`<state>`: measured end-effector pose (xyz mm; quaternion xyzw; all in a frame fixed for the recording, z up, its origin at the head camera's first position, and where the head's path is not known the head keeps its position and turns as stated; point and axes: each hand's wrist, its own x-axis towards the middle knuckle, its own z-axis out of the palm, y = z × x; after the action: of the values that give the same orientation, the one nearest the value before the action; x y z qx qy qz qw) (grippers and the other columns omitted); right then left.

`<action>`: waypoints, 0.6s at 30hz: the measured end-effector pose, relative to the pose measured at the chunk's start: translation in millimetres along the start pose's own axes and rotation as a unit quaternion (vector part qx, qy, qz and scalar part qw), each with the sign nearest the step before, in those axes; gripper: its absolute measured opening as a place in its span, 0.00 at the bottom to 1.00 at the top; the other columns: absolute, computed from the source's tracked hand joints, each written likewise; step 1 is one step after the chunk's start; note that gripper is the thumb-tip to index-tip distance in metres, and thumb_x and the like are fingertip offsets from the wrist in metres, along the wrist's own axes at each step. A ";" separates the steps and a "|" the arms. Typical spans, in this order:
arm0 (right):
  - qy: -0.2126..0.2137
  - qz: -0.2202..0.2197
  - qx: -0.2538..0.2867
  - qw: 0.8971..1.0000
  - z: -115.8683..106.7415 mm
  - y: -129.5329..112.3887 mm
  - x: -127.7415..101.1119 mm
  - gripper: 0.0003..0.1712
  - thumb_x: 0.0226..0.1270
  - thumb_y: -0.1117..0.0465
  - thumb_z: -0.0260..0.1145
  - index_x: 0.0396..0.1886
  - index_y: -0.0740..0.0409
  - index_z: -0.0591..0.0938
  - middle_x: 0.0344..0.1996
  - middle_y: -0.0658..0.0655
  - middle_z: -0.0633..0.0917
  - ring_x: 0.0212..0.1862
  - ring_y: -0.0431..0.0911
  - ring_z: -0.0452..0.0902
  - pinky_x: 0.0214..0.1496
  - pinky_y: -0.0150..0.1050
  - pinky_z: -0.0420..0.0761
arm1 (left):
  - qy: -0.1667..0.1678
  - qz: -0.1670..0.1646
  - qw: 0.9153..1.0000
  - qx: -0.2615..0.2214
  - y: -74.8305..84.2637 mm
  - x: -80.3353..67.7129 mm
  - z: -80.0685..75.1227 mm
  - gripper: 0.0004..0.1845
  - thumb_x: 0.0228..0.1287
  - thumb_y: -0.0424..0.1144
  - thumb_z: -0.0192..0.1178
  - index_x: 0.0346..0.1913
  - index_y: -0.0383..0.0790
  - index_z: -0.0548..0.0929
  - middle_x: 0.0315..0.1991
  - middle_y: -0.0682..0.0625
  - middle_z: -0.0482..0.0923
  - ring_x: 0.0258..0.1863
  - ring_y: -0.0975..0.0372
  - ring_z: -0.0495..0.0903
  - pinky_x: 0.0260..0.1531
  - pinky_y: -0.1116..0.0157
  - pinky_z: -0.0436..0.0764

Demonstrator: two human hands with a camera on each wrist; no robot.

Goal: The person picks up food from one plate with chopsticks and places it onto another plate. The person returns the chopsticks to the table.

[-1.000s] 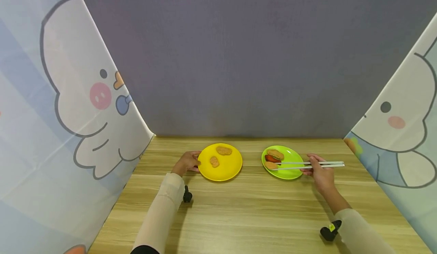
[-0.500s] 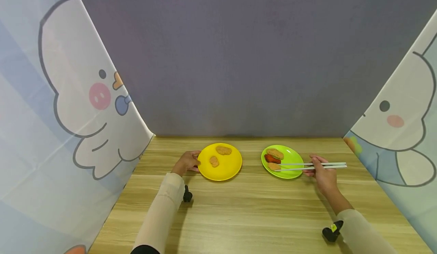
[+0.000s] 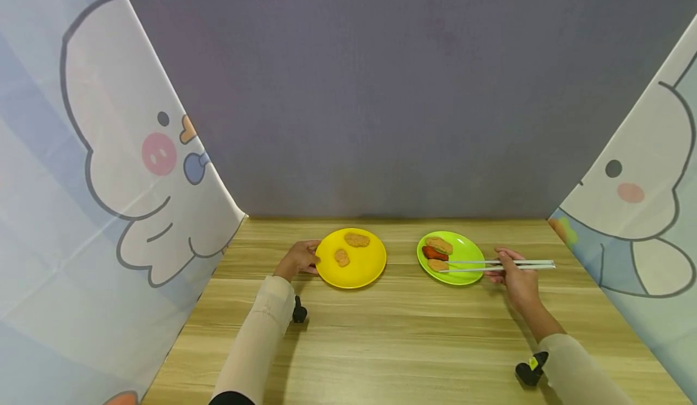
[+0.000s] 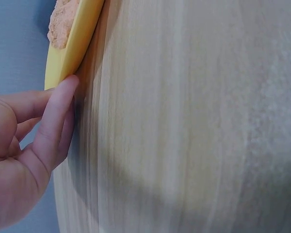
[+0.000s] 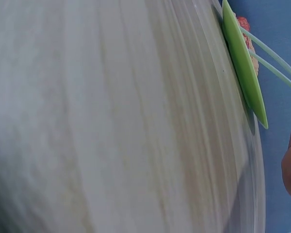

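Note:
In the head view, my left hand pinches the left rim of a yellow plate. A larger golden breaded piece and a smaller nugget lie on it. My right hand holds a pair of pale chopsticks at the right side of a green plate. Their tips reach a light-brown nugget at the plate's front left. Behind that nugget lie a red-glazed piece and a breaded piece. The right wrist view shows the chopsticks crossing over the green plate's rim.
Both plates stand toward the back of a wood-grain table, with a gap between them. A grey wall rises behind the table. Cartoon-printed cloths hang along both sides. Black wrist devices sit near each sleeve.
My right hand has moved slightly right with the chopsticks. The light-brown nugget at the tips has shifted a little right on the green plate. My left hand has kept its place.

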<state>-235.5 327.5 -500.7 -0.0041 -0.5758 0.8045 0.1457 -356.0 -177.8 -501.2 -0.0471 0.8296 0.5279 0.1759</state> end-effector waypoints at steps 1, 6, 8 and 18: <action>-0.003 0.000 0.005 1.000 -0.6 0.2 0.2 0.17 0.80 0.67 0.53 0.42 0.49 0.88 0.26 0.50 0.89 0.24 0.43 0.89 0.21 0.30 0.85 | 0.001 0.001 1.000 0.001 -0.2 0.0 0.2 0.34 0.68 0.22 0.60 0.75 0.43 0.71 0.58 0.36 0.78 0.38 0.57 0.87 0.32 0.64 0.91; -0.015 0.004 0.015 1.000 -3.3 0.6 2.2 0.17 0.81 0.67 0.52 0.44 0.52 0.87 0.27 0.51 0.88 0.25 0.44 0.89 0.21 0.30 0.85 | 0.005 0.005 1.000 0.004 -1.3 0.6 1.2 0.34 0.67 0.22 0.60 0.75 0.43 0.71 0.57 0.36 0.78 0.40 0.56 0.88 0.32 0.64 0.91; -0.018 0.007 0.014 1.000 -4.5 0.4 3.4 0.17 0.81 0.67 0.52 0.44 0.51 0.87 0.27 0.51 0.88 0.25 0.44 0.89 0.21 0.30 0.85 | 0.005 0.005 1.000 0.005 -1.7 0.7 1.3 0.34 0.67 0.21 0.60 0.75 0.43 0.71 0.57 0.35 0.78 0.41 0.55 0.88 0.32 0.64 0.91; -0.028 -0.002 0.004 1.000 0.7 -5.0 9.9 0.19 0.82 0.66 0.51 0.43 0.47 0.88 0.29 0.49 0.88 0.26 0.43 0.89 0.22 0.30 0.86 | 0.002 -0.003 1.000 -0.015 0.5 -0.8 0.6 0.34 0.66 0.21 0.61 0.74 0.43 0.72 0.56 0.36 0.78 0.37 0.57 0.87 0.30 0.63 0.91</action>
<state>-243.9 330.6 -494.2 0.0200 -0.5762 0.8065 0.1312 -355.2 -177.2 -500.8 -0.0533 0.8218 0.5395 0.1750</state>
